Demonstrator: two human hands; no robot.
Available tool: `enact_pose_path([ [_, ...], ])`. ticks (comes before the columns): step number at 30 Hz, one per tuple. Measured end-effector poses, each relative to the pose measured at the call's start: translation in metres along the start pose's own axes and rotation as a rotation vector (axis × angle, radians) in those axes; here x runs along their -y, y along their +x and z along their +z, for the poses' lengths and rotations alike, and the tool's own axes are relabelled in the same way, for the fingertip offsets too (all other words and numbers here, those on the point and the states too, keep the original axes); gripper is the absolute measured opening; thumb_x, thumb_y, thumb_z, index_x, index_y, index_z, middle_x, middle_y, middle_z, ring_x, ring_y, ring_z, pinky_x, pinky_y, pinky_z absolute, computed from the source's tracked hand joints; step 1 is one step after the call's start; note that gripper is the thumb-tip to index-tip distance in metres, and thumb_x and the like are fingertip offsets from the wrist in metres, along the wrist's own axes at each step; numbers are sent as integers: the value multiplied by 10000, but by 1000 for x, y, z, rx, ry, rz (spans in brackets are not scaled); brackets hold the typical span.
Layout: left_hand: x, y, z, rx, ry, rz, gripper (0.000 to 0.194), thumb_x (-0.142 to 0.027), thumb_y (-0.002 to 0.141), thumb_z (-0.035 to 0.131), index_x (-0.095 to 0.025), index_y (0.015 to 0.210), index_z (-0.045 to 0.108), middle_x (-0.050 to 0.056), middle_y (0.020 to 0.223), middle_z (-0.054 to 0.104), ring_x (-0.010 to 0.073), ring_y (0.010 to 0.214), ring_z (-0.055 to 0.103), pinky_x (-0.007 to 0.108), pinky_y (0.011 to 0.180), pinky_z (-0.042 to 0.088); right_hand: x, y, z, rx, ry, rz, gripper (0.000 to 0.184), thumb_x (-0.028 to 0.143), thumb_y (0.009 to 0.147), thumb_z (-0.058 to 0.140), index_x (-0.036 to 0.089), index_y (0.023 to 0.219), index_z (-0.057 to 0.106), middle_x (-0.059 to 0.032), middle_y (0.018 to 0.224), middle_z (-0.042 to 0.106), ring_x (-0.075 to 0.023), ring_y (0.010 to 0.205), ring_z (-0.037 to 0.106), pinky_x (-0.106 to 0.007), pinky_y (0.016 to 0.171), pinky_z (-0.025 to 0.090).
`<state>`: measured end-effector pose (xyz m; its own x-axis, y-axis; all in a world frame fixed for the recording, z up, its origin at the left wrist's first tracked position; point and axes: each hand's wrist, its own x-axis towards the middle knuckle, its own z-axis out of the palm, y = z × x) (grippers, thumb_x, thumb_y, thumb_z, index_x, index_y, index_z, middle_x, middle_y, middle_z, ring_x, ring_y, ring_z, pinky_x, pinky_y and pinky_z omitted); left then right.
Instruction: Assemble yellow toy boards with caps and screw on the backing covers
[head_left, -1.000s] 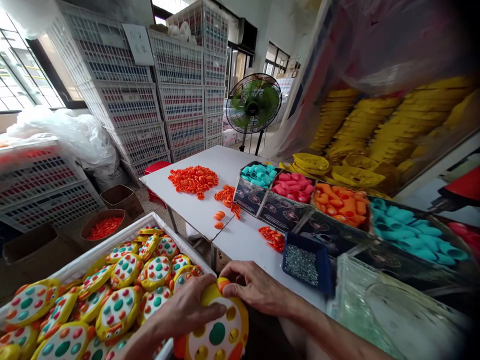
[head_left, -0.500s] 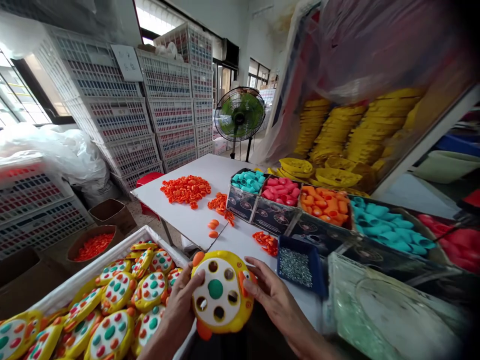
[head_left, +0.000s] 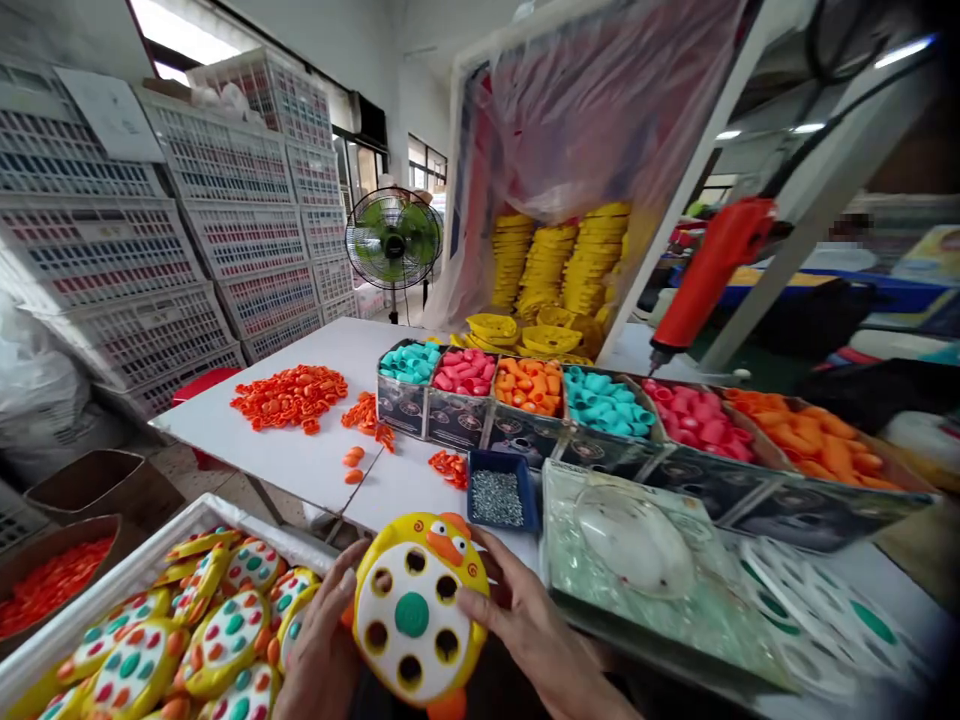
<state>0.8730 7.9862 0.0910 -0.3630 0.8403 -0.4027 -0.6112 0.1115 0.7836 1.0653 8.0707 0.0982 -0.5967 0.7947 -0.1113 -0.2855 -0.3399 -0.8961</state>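
Leftward, spotted toys are lying in a white crate. Beside it, the left hand is gripping the yellow duck-faced toy by one edge, the right hand clasping the other, near a blue screw tray.

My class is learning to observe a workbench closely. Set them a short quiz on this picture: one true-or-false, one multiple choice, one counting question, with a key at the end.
1. True or false: the left hand and the right hand are both on the yellow toy.

2. Multiple choice: what colour are the pieces in the rightmost box of the row?
A) teal
B) pink
C) orange

3. Count: how many round holes ring the green disc on the toy's white face?

Key: 1. True. 2. C. 3. Six.
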Motion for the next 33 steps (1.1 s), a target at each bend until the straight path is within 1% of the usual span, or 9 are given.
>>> enact_pose_path([
  [5,-15,5,20,236,180,-140,594,-324,724,872,-236,1266,645,99,1164,786,338,1074,735,357,825,618,32,-13,-24,183,-56,-22,660,433,783,805,290,1383,571,-60,1346,654,-300,1246,615,-447,1074,481],
  [9,-7,3,54,413,211,-227,562,-284,767,848,-226,1282,628,111,1067,811,320,941,779,339,718,632,38,-20,-42,129,-139,-32,595,425,809,787,268,1352,602,-72,1335,664,-302,1260,605,-423,1050,491],
  [17,14,9,95,299,200,-129,605,-336,707,880,-195,1242,636,110,1015,819,317,849,790,354,705,649,31,-54,-61,-60,130,-76,724,425,707,857,266,1355,575,-89,1284,690,-314,1224,626,-457,1037,491],
  [21,32,7,119,170,140,-89,549,-352,799,788,-211,1299,610,121,1140,788,329,974,770,387,783,647,4,-65,-52,-110,247,-270,874,524,614,884,265,1384,561,-103,1354,646,-357,1282,572,-505,1076,450],
  [24,54,3,132,202,162,-54,529,-420,855,718,-244,1335,581,114,1273,733,333,1151,702,415,926,606,-11,-74,-56,-235,244,-392,782,622,727,779,298,1399,543,-101,1333,661,-360,1211,627,-522,1020,493],
  [26,66,5,133,245,293,118,565,-468,837,726,-267,1341,568,91,1355,682,323,1250,639,408,1019,556,-4,-86,-71,-394,61,-459,628,586,851,681,307,1397,546,-95,1292,686,-346,1162,655,-509,978,523],
  [29,75,18,122,349,578,429,540,-505,860,689,-285,1334,553,71,1414,625,290,1267,621,394,1075,516,30,-100,-102,-648,-594,-627,461,412,950,617,306,1394,559,-84,1254,701,-321,1166,637,-486,1000,513],
  [31,77,29,113,444,748,484,439,-492,908,629,-268,1282,585,84,1380,642,273,1211,660,387,1043,543,54,-97,-121,-649,-1140,-709,465,326,959,612,311,1419,542,-85,1287,680,-327,1180,605,-517,1027,485],
  [33,78,39,107,508,874,528,369,-461,939,587,-259,1247,613,89,1337,671,258,1161,692,371,1003,573,65,-84,-134,-592,-1577,-680,494,251,965,594,293,1450,512,-100,1256,689,-333,1114,618,-546,970,505],
])
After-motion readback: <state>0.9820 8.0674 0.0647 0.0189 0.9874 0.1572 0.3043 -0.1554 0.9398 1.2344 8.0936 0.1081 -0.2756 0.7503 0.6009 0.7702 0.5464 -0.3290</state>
